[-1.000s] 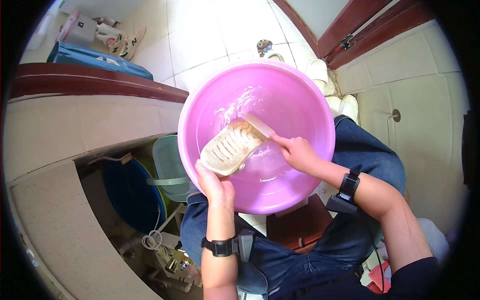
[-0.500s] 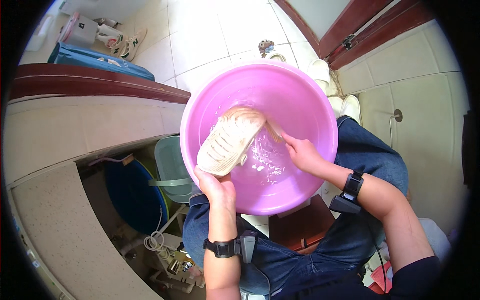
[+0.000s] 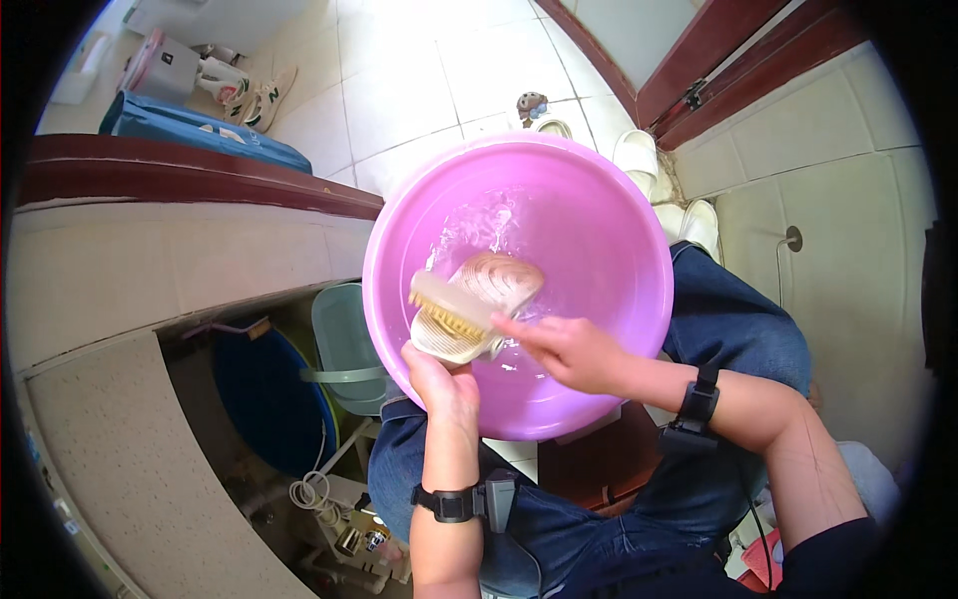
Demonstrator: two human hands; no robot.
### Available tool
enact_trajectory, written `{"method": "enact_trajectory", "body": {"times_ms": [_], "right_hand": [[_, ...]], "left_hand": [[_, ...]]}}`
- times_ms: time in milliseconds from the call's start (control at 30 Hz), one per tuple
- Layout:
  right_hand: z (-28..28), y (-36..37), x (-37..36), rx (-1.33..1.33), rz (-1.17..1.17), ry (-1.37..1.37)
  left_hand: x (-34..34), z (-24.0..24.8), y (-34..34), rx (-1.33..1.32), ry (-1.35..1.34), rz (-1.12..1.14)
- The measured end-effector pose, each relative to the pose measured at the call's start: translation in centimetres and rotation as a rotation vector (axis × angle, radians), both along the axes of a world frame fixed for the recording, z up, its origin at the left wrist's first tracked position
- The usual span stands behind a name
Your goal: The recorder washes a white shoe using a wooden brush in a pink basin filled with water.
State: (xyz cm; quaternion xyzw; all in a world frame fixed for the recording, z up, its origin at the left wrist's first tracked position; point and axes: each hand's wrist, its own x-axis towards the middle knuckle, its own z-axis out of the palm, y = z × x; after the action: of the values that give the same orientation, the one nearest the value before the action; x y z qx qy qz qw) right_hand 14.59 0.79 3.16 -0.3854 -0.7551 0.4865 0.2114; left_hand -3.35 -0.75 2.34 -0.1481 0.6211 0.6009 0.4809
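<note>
— Pale floor tiles (image 3: 394,90) surround the work area. Specify the main vessel.
— Pink basin (image 3: 609,250), located at the knees of the jeans (image 3: 748,319). It contains water (image 3: 484,222). Take its centre as the clock reference, 12 at the top of the view.
— State the position of the workpiece.
— One slipper (image 3: 501,277), ridged sole visible, is inside the basin. Its long axis runs from near the centre toward 7 o'clock.
— Left hand (image 3: 444,389)?
— At 7 o'clock, gripping the slipper's near end.
— Right hand (image 3: 577,351)?
— At 5 o'clock, grasping one end of the brush (image 3: 454,297), index finger extended. The brush lies across the slipper in view, yellow bristles toward 7 o'clock. Bristle contact cannot be confirmed.
— List adjacent items.
— White footwear (image 3: 636,155) outside the rim at 1 to 2 o'clock; teal bucket (image 3: 349,329) at 8 o'clock; blue bag (image 3: 205,135) farther out at 10 o'clock.
</note>
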Motion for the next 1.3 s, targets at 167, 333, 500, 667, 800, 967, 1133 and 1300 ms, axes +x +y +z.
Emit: {"method": "enact_trajectory", "body": {"times_ms": [167, 333, 500, 667, 800, 967, 1133, 1300], "right_hand": [[-3.3, -0.2, 0.0, -0.045, -0.143, -0.132], [-4.0, 0.9, 0.5, -0.105, -0.23, -0.318], [-2.6, -0.3, 0.1, 0.003, -0.116, -0.128], [-3.7, 1.1, 0.8, -0.14, -0.206, -0.331], [-2.3, 0.1, 0.3, -0.118, -0.103, -0.149], [-4.8, 1.7, 2.0, -0.082, -0.173, -0.487], [-5.1, 1.5, 2.4, -0.076, -0.207, -0.715], [-6.9, 1.5, 2.9, -0.207, -0.127, -0.606]], "left_hand": [[0.2, 0.2, 0.1, 0.0, 0.009, -0.025], [0.3, 0.0, 0.1, 0.009, 0.016, -0.015], [0.2, 0.2, 0.0, 0.01, 0.036, 0.0], [0.1, 0.7, 0.2, -0.006, 0.039, -0.005], [0.1, 0.5, 0.0, 0.017, 0.034, 0.009], [0.3, 0.3, 0.2, -0.01, 0.047, 0.016], [0.0, 0.3, -0.1, 0.016, 0.045, 0.019], [0.2, 0.4, 0.0, 0.032, 0.049, 0.01]]}}
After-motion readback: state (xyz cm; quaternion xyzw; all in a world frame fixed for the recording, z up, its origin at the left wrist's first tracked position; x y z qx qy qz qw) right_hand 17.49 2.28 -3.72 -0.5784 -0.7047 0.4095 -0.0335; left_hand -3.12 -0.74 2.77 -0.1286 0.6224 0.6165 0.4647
